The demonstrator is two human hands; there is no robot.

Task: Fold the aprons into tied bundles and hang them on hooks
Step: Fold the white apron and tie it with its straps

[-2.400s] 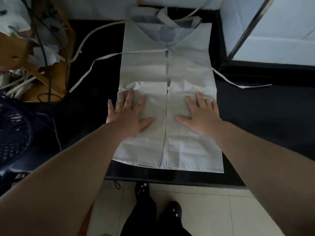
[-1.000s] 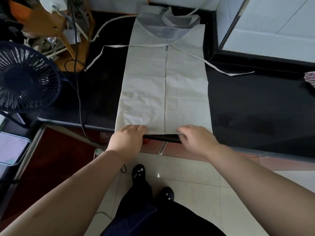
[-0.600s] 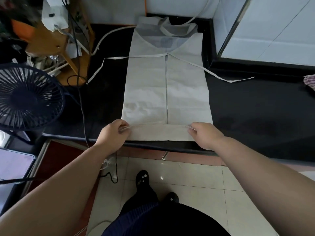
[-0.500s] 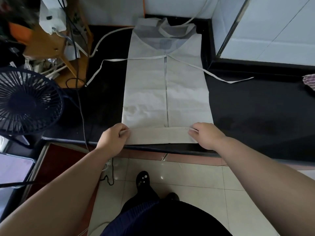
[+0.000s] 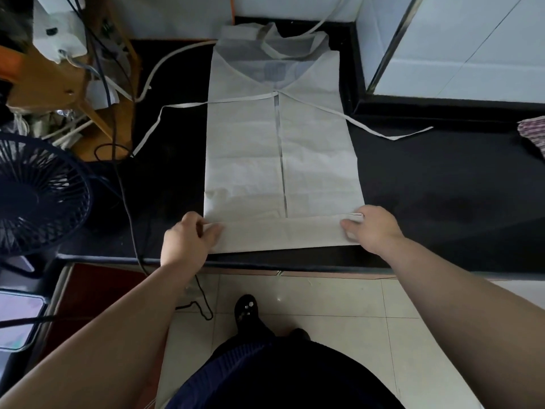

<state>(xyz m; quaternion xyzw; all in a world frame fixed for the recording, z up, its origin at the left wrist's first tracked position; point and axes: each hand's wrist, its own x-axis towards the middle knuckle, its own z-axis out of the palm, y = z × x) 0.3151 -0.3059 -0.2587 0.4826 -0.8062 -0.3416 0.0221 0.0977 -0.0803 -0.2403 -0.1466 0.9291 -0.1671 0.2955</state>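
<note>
You are standing at a black counter (image 5: 442, 202) that is running up to a white wall (image 5: 280, 5), with pale floor tiles (image 5: 330, 302) showing below its front edge and your dark shoe (image 5: 246, 308) resting on them. The white apron (image 5: 244, 160) is lying flat on the counter, reaching from near the front edge to the wall. Its two sides are folded in and nearly meeting along a narrow centre gap, and its neck loop (image 5: 283, 54) is lying at the far end. One waist tie (image 5: 153, 128) is trailing off to the left, and the other tie (image 5: 392, 134) is lying out to the right. The near hem is turned up into a narrow folded band (image 5: 280, 234) running across the apron's width just inside the front edge. Your left hand (image 5: 185, 243) is pinching the band's left end, thumb lying on top and the other fingers curled in. Your right hand (image 5: 374, 228) is gripping the right end with curled fingers, and the corner is bunching slightly there. On your left a dark fan (image 5: 38, 196) is standing beside the counter, black cables (image 5: 129, 216) are crossing its edge, and a wooden stand (image 5: 44, 84) is carrying a white device (image 5: 59, 33). A patterned cloth (image 5: 533, 134) is lying at the far right. A grey patch (image 5: 275, 70) is showing through the bib, too blurred to read.
</note>
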